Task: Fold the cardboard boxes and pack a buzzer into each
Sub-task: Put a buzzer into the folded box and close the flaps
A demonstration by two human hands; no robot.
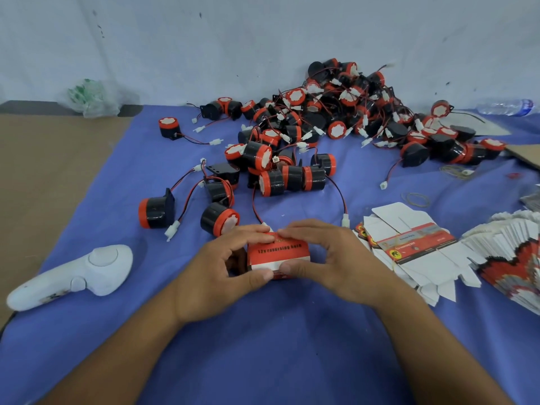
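A small red and white cardboard box printed "12v reversing horn" sits between both hands, just above the blue cloth. My left hand grips its left side, thumb under the front edge, fingers over the top. My right hand grips the right side the same way. A dark opening shows at the box's left end. Black and red buzzers with red-black wires lie heaped at the back; one buzzer lies just beyond my left fingers. Flat unfolded boxes are stacked to the right.
A white hand controller lies on the left of the cloth. More flat boxes fan out at the right edge. Rubber bands lie near them. A plastic bottle and a crumpled bag rest against the wall.
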